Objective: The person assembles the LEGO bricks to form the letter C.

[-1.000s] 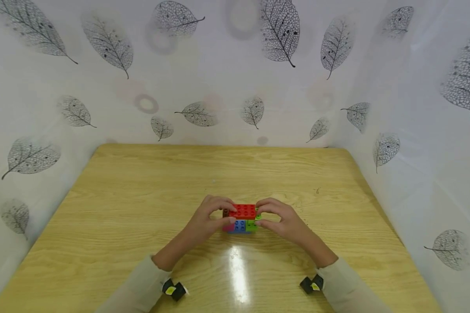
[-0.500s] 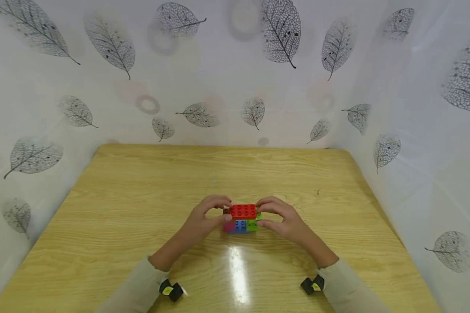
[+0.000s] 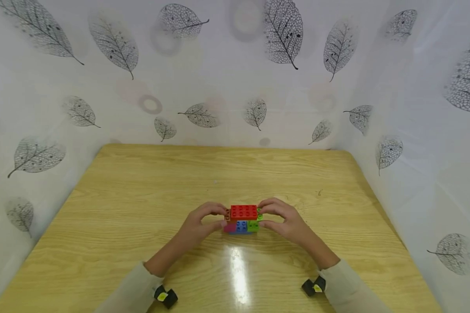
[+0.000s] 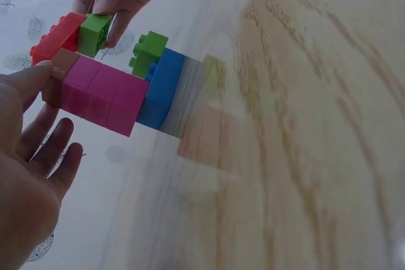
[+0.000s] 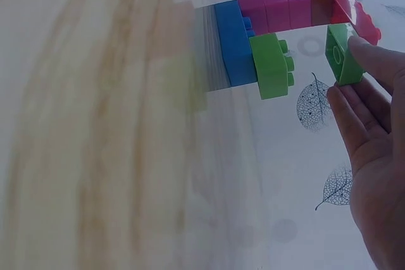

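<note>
A toy-brick structure stands on the table, with a blue brick (image 4: 166, 86) at its base. Stacked pink bricks (image 4: 101, 93) rise at its left side and carry a brown brick (image 4: 63, 71). Across the top lies a red brick (image 3: 243, 212). At the left end, my left hand (image 3: 197, 224) pinches the brown brick between thumb and fingers. My right hand (image 3: 283, 218) pinches an upper green brick (image 5: 342, 54) below the red brick's right end. A lower green brick (image 5: 271, 66) sits on the blue one, with a gap between the two green bricks.
The wooden table (image 3: 160, 174) spreads around the structure. White leaf-print sheeting (image 3: 219, 65) hangs behind and at both sides. A dark wrist device (image 3: 166, 297) sits at the left cuff, another wrist device (image 3: 313, 287) at the right cuff.
My left hand's fingers have drawn back leftward from the red brick's top to the brown brick at the left end. The right hand keeps its place, and the structure has hardly moved.
</note>
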